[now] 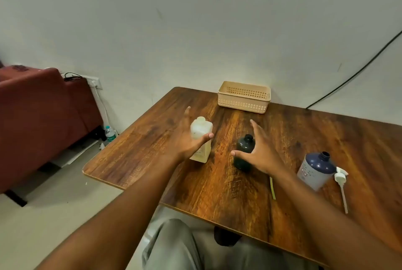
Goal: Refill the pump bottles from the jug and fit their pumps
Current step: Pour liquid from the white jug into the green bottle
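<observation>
A pale cream square bottle (201, 130) stands uncapped on the wooden table (239, 187). My left hand (187, 139) is spread open around its left side, thumb across its front, not closed on it. A small dark round bottle (244, 145) stands uncapped to its right. My right hand (258, 152) is open just right of the dark bottle, thumb in front of its base. A larger blue-topped grey bottle (316, 169) stands open at the right. A white pump (342, 184) with a long tube lies beside it. A yellow-green tube (272, 188) lies by my right wrist.
A beige perforated basket (243, 96) sits at the table's far edge against the wall. A black cable (352, 75) runs down the wall at right. A dark red sofa (41, 117) and a water bottle (109, 133) on the floor are to the left.
</observation>
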